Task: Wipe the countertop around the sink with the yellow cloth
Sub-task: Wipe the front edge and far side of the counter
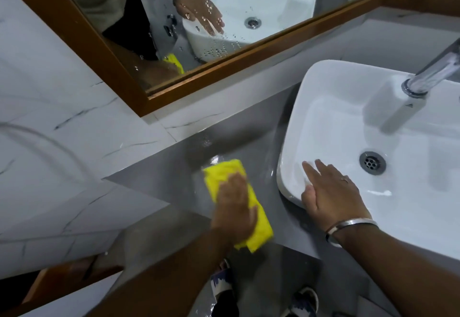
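Yellow cloth [258, 219]: on grey tabletop [159, 177] beside sink [298, 107], pressed under flat left hand [235, 212]. Right hand [331, 194]: spread on sink's near-left corner.

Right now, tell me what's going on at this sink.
A person is wiping the grey countertop left of the white sink. The left hand presses flat on a folded yellow cloth, and the surface around it looks wet. The right hand, with a bangle on the wrist, rests open on the sink's near corner. The cloth lies beside the sink, not touching it.
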### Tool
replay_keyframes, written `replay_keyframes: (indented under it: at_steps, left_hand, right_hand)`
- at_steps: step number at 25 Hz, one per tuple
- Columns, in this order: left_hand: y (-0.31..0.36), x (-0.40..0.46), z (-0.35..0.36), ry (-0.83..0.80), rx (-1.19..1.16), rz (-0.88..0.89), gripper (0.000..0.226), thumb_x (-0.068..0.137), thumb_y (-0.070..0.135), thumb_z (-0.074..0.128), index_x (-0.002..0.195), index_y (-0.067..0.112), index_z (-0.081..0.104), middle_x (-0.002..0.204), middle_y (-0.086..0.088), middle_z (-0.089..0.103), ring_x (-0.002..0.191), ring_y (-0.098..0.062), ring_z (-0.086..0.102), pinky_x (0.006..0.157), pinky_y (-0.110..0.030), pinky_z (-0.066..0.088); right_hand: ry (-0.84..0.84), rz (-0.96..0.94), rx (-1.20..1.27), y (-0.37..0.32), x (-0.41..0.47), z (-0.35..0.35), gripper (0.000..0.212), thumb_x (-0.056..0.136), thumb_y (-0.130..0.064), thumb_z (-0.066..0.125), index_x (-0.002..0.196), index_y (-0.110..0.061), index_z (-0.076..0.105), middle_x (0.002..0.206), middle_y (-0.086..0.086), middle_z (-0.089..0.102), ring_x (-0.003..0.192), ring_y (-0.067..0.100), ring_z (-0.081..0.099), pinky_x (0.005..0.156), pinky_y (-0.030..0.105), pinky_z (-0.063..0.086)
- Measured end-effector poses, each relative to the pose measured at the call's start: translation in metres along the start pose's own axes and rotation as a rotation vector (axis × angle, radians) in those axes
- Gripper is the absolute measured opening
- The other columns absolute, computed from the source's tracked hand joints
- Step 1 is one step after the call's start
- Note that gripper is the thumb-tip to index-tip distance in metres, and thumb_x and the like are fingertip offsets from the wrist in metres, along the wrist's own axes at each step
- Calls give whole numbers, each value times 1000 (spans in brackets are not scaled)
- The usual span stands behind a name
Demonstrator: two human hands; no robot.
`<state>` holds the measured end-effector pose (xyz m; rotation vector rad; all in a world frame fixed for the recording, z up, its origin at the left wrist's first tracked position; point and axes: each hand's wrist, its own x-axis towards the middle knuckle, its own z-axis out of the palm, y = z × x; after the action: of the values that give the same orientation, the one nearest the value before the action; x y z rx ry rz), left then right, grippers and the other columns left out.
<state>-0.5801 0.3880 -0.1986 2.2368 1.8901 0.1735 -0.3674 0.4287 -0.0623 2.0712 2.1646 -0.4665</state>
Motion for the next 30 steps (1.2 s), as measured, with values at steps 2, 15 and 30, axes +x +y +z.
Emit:
replay_keyframes:
  at_steps: [2,15,30]
  left_hand:
    - [-5,1,-13,-70,44,318,75,86,49,44,144,3,35,152,-21,34,142,-36,25,114,-50,17]
    - [88,-28,10,-104,-31,8,78,85,46,42,145,-2,30,153,-24,29,142,-41,26,113,-52,17]
    - [66,21,-37,-334,-218,-764,83,95,49,42,148,-3,7,159,-25,2,146,-41,5,118,-50,13]
  right_hand:
    - [0,2,2,0,0,0,71,77,-45,8,143,-26,27,151,10,34,137,31,31,110,50,30]
    - [40,12,43,-1,3,7,74,72,-43,12,140,-23,32,149,13,36,134,34,34,107,52,31]
    - [72,-32,101,5,2,8,70,77,-50,12,140,-25,28,150,11,34,135,34,33,108,53,31]
